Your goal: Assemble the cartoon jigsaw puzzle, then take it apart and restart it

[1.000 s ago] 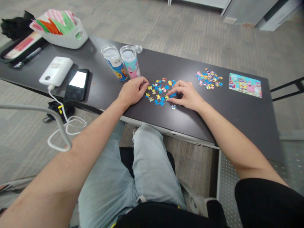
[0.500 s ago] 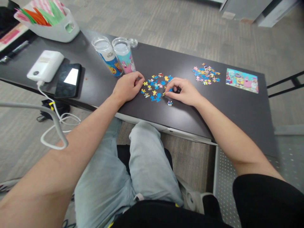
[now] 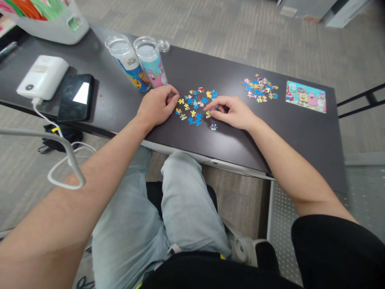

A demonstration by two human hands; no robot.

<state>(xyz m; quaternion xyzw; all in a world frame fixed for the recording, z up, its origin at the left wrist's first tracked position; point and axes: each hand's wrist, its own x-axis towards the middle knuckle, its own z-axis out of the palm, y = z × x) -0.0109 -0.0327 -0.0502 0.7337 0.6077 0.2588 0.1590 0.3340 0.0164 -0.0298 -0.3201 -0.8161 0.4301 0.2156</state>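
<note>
Loose jigsaw pieces, mostly blue and yellow, lie spread on the dark table between my two hands. At their left edge rests my left hand, its fingers curled in; whatever may be inside is hidden. My right hand is over the right edge of the pieces, with index finger and thumb apart. A yellow jigsaw piece lies right by the thumb tip. Closer to me is one separate jigsaw piece, blue and pale.
Another pile of pieces lies right of my right hand, beside a cartoon picture card. Behind my left hand stand two clear tubes and a round lid. A phone and white power bank are left.
My right index finger has lifted away from the thumb, and the yellow piece shows more fully. My left hand stays put. The whole view has shifted slightly.
</note>
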